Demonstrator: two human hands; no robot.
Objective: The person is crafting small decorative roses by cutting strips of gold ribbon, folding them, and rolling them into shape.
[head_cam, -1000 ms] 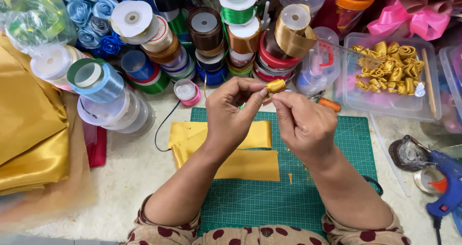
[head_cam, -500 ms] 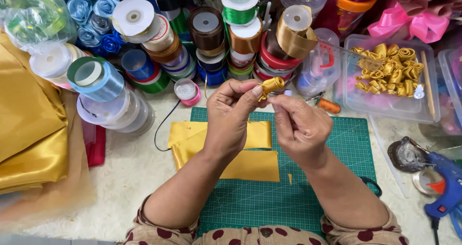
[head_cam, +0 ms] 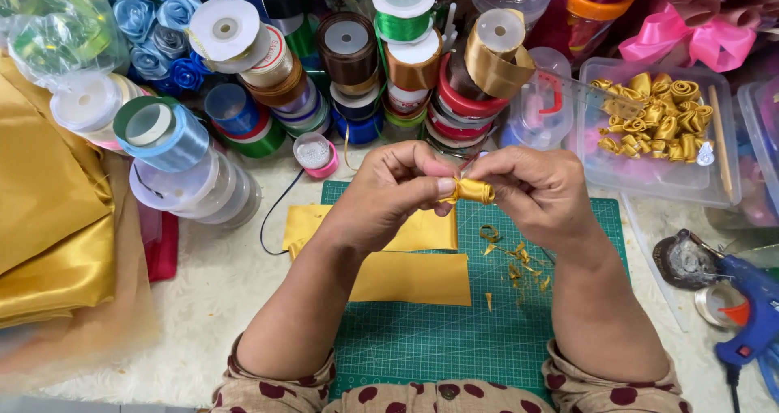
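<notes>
Left hand and right hand pinched a rolled gold ribbon piece between clamped fingers, above the green cutting mat.

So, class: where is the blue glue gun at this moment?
In the head view, the blue glue gun lies at the far right edge, off the green cutting mat, just right of the right hand and below the clear box of gold ribbon rolls.
</notes>
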